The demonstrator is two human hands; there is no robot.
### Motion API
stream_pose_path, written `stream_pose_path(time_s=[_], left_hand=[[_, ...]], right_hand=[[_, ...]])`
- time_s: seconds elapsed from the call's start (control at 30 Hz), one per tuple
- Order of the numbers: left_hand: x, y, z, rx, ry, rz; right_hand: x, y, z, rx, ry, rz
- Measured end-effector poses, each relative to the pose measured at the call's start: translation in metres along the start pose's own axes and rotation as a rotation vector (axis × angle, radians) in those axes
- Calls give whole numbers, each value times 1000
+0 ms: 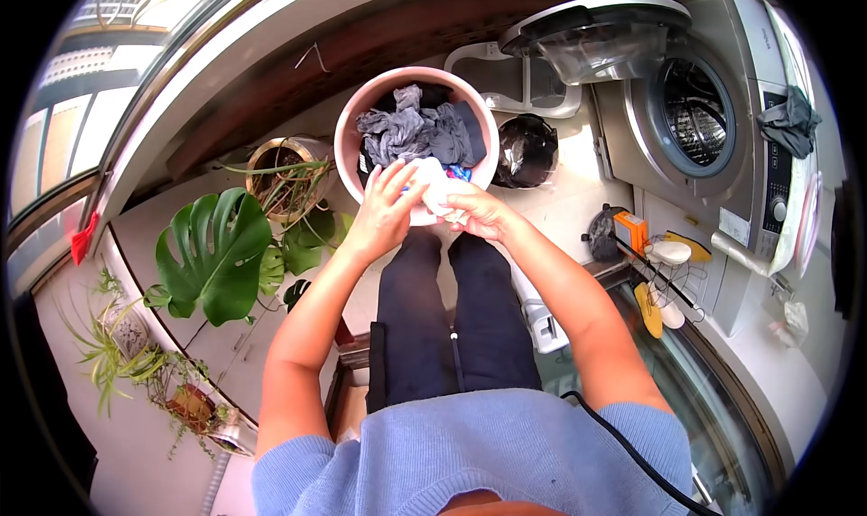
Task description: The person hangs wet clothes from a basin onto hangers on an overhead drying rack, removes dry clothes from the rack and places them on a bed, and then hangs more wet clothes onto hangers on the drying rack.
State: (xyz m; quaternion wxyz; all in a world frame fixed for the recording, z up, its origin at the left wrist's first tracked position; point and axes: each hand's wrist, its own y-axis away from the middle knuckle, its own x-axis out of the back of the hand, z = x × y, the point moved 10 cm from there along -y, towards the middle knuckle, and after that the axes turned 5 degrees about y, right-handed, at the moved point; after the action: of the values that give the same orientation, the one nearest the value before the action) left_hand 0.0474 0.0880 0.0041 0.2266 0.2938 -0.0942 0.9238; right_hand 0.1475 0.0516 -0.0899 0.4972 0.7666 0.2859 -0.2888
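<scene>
A white cloth (433,186) is between my two hands, over the near edge of a pink basin (347,146). My left hand (386,211) touches the cloth from the left, its fingers stretched out and slightly spread. On the right, my right hand (479,211) pinches the cloth between thumb and fingers. Crumpled grey clothes (406,132) fill the basin behind my hands, with dark pieces around them. A small blue patterned piece (459,172) shows beside the white cloth.
At the right stands a washing machine (763,191) with its round door (605,42) open. A black bag (526,150) lies right of the basin. Potted plants, including a large-leaved one (215,254), stand left. An orange box (632,232) and slippers (648,310) are at the lower right.
</scene>
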Motion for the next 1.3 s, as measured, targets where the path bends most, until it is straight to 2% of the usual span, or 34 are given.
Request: stream_pose_path(time_s=[0.07, 0.1, 0.17, 0.2, 0.3, 0.37, 0.43, 0.47, 0.5, 0.57, 0.6, 0.7, 0.73, 0.83, 1.07, 1.17, 1.2, 1.3], left_hand=[[-20, 4, 12, -193, -395, -167], [-18, 0, 32, -244, -380, -115], [-6, 3, 52, -559, -221, -87], [3, -1, 66, -667, -135, -62], [-3, -19, 67, -469, -202, -145], [-8, -28, 59, -329, -308, -186], [-28, -29, 21, -85, -446, -320], [-36, -30, 5, 27, -423, -288], [-39, -34, -2, 80, -393, -243], [-43, -39, -15, 184, -335, -149], [-46, -36, -25, 332, -246, -160], [-75, -20, -52, 527, -47, -229], [-78, -16, -54, 510, 38, -190], [-101, 12, -67, 868, 586, -181], [-79, 13, -22, 1069, 895, -34], [-72, 22, -2, 1114, 950, -60], [-68, 22, 7, 1079, 998, -47], [-57, 29, 22, 928, 1001, -141]], right_hand=[[-9, 4, -3, -40, -73, -39], [-34, 28, -10, -108, -53, -76], [-56, 29, 16, -254, 46, -284], [-75, 35, 9, -278, 130, -281], [-64, 40, 6, -288, 249, -202], [-56, 35, -8, -203, 464, -96], [-39, 20, -32, 132, 802, 61], [-29, 13, -39, 149, 1165, 125], [-26, 13, -51, 183, 1367, 235], [-12, 10, -61, 41, 1660, 380], [-17, 13, -68, 176, 1802, 437], [-18, 4, -61, 349, 2018, 375], [-23, 7, -61, 442, 2073, 371], [-29, 10, -64, 590, 2107, 346], [-65, 33, -81, 935, 2243, 326], [-81, 42, -80, 1034, 2248, 299], [-84, 42, -77, 974, 2292, 298], [-106, 62, -83, 1000, 2215, 320]])
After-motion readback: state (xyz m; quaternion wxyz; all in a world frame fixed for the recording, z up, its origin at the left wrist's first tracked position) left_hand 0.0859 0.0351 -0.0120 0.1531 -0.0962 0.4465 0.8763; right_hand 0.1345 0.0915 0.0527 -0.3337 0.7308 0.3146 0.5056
